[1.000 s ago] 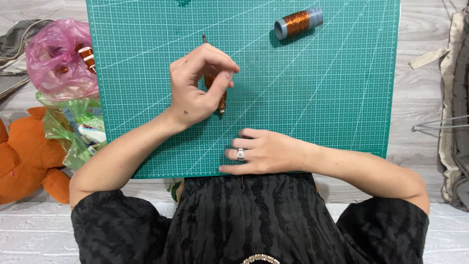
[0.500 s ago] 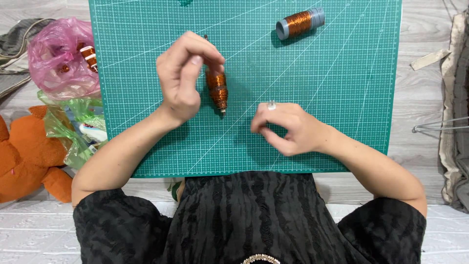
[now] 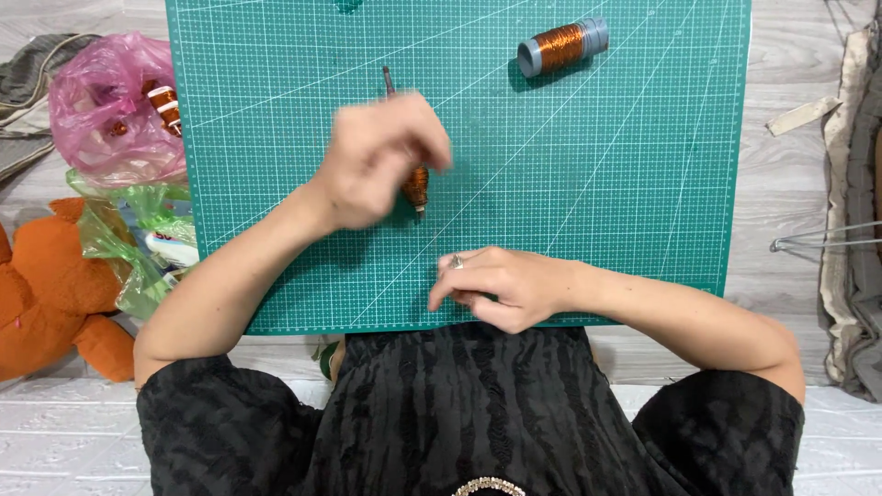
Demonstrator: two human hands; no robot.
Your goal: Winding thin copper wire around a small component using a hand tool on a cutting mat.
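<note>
While my black sleeves fill the near edge of the view, my right hand (image 3: 501, 287) rests curled at the near edge of the green cutting mat (image 3: 643, 184), a ring on one finger; it has dropped back from the lifted position of half a second ago, and I cannot tell whether the fingers pinch anything. Further in, my left hand (image 3: 381, 161) is blurred with motion above the middle of the mat, loosely closed around a small copper-wound bobbin (image 3: 417, 184), which has a thin rod sticking out toward the far edge. This hand has shifted over the bobbin, which half a second ago stood exposed beside it, so the winding or turning looks to be carrying on. Near the far right corner lies a grey spool of copper wire (image 3: 562, 47), unmoved. Off the mat's left edge sit a pink plastic bag (image 3: 106, 110), a green one and an orange soft toy (image 3: 46, 294).
</note>
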